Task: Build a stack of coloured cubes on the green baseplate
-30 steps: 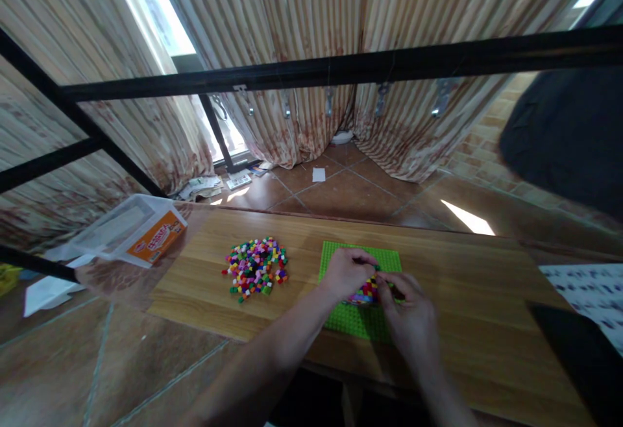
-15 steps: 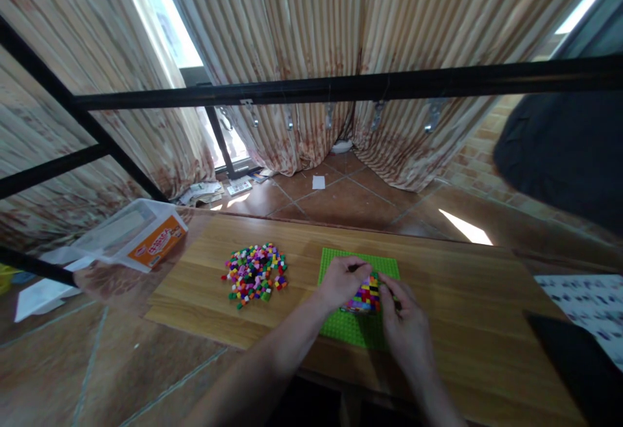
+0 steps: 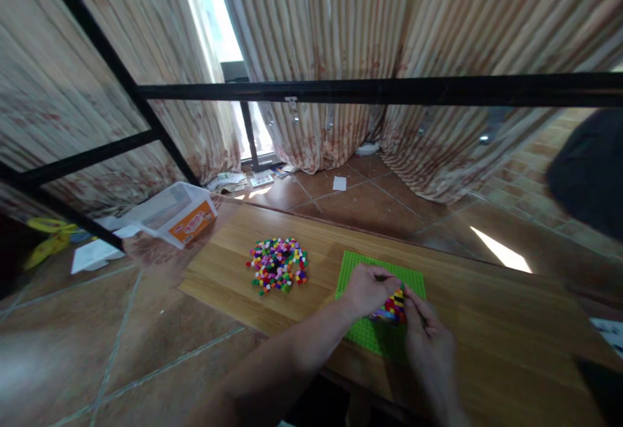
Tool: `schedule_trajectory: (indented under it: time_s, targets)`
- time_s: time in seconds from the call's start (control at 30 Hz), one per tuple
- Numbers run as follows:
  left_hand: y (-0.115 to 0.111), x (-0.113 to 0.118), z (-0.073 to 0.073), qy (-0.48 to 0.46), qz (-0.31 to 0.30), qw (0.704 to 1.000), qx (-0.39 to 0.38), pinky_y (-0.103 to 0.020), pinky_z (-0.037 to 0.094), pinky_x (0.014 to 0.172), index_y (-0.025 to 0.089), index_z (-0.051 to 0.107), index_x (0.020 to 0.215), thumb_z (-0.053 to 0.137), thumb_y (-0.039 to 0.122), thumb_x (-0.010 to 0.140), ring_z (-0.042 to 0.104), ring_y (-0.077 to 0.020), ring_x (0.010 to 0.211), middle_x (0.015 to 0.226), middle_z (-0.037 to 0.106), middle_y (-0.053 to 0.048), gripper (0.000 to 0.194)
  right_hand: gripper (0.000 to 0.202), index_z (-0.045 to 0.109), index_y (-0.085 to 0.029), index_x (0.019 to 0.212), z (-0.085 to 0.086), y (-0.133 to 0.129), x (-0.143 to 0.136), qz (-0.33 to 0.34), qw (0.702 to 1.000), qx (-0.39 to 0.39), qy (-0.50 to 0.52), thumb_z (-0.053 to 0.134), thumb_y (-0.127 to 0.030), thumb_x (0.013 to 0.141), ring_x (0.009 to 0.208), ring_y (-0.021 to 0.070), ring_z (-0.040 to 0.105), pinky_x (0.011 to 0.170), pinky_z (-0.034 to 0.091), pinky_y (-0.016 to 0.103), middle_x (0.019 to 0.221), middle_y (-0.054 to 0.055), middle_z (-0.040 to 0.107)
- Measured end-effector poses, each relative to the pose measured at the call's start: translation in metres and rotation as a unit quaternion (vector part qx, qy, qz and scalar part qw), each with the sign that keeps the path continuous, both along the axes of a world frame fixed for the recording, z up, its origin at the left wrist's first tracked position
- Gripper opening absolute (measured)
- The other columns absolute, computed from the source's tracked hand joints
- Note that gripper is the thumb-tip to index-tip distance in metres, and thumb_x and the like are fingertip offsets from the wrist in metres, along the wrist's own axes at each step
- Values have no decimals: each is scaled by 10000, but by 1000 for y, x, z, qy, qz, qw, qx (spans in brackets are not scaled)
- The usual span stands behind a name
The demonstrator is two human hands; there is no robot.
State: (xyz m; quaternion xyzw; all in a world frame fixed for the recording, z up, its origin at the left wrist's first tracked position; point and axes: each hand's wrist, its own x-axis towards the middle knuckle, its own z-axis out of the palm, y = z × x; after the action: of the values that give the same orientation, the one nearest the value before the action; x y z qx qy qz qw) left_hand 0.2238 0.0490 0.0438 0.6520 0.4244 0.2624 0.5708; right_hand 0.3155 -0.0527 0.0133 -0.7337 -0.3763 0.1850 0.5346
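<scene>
A many-coloured structure of small toy bricks (image 3: 393,310) sits over the green studded baseplate (image 3: 363,333) on the wooden table. My left hand (image 3: 370,291) reaches over its upper left side, fingers bent and closed at its far edge. From the right, my right hand (image 3: 427,326) has its thumb and fingers pressed together against the structure's side. The two sets of fingertips almost meet at the top corner, where a bit of green shows. Both hands cover much of the structure, and whether a loose brick is between the fingertips cannot be made out.
Left of the baseplate lies a heap of loose toy bricks (image 3: 278,265). A clear plastic box (image 3: 170,213) with an orange label stands past the table's left end. Black metal rails (image 3: 341,91) cross in front of the curtains (image 3: 311,18). A dark flat object (image 3: 601,381) lies at right.
The whole view has shifted, so the table and hands appear farther right. Both hands stay at the brick structure, with little change in their grip.
</scene>
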Motion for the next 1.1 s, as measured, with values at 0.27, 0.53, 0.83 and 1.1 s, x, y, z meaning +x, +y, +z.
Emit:
schedule_trajectory:
  time_s: [0.27,0.53,0.83,1.1]
  targets:
    - [-16,-24,11,-12,45,996,73,-239,482,693,192,718,1015,545,432,874,603,-141,751,873,701,-13,328,563,650,-209,1241,35,-15,8,-48,994,-88,-45,531,-571,826,1025,334,661,829,501,460,1181,131,695]
    - [-45,-132,-3,16,105,983,152,-267,488,792,165,706,914,481,334,929,645,-171,848,885,717,-56,282,412,712,-237,1026,60,-13,-69,100,991,4,-89,543,-561,836,996,260,667,849,509,397,1124,87,712]
    - [-49,-203,-28,88,122,960,236,-288,474,789,176,668,834,470,269,940,605,-174,822,831,679,-65,243,358,683,-164,1014,0,36,-119,249,950,-46,-181,452,-414,903,834,216,652,770,505,368,1005,108,707]
    - [-49,-198,-37,77,114,947,290,-287,483,769,175,643,823,482,203,920,604,-173,821,838,668,-69,190,290,669,-170,1020,2,72,-133,255,918,-91,-290,438,-298,900,891,222,617,788,446,340,970,92,677]
